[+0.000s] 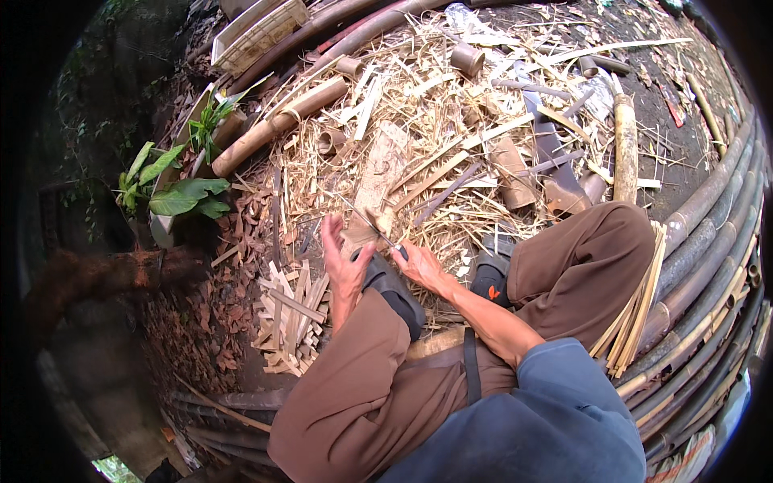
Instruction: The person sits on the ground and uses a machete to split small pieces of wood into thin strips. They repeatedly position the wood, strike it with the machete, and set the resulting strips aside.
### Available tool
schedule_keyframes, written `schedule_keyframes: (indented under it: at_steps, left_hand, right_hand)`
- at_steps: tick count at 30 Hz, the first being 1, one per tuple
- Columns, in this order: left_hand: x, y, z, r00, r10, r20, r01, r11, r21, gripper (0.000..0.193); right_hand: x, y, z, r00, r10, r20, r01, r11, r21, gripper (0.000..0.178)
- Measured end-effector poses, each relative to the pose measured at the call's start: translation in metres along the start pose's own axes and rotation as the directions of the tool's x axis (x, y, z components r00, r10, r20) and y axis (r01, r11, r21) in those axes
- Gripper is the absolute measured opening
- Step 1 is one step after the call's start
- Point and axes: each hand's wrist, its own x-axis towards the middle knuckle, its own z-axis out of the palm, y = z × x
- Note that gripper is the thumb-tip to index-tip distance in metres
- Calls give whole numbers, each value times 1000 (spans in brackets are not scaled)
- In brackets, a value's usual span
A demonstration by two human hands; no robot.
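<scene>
Brown trousers (pixel 346 378), slate-blue shirt (pixel 515 427), straw-yellow shavings (pixel 427 88).
Knife (pixel 377 229): grey blade, black handle; dark shoes (pixel 400 291), orange mark (pixel 493 293) on black at right ankle; cream crate (pixel 259 40); green broad leaf (pixel 189 196); reddish-brown leaf litter (pixel 229 346); pale tan short strips (pixel 294 314); grey-brown poles (pixel 696 266); upright pole (pixel 625 149) mottled yellow-brown.

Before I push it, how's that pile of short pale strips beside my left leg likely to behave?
The pile of short pale strips would likely slide apart, since its pieces lie loosely across one another. Each strip is slim, so probably light to lift. They look mostly straight, so they should feel fairly stiff rather than floppy.
</scene>
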Motion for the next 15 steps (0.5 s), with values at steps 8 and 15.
schedule_keyframes:
  at_steps: [8, 15]
  left_hand:
    - [39, -6, 15, 992, 118, -36, -123, 949, -291, 92]
    - [47, -39, 17, 976, -9, 218, 95, 917, -387, 71]
  right_hand:
    - [0, -21, -11, 1000, 21, 13, -21, 999, 48, 34]
    - [3, -3, 3, 997, 51, 51, -56, 995, 84, 35]
